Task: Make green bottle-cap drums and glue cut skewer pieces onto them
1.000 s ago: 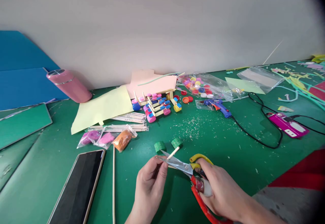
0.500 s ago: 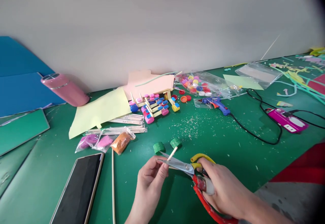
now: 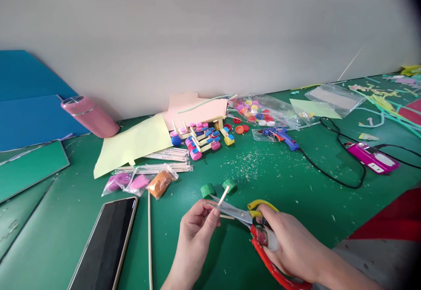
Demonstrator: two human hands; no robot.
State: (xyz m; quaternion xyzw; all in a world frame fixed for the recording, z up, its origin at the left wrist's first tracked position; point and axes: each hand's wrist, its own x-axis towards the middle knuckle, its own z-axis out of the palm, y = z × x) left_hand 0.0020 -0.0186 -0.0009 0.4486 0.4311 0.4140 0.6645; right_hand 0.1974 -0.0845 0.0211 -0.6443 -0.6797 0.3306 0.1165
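We pinch the wooden stick [image 3: 224, 193], green cap [image 3: 229, 185] on its far end, in our left hand [image 3: 197, 226], at the scissors [image 3: 234, 212] our right hand [image 3: 291, 246] grips. Fingertips lie near the blades; a slip could cut them.

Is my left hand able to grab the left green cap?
Probably yes. The left green cap sits just past the left hand, with nothing between. Its fingers are pinched shut beside the scissors, though, so they'd need freeing.
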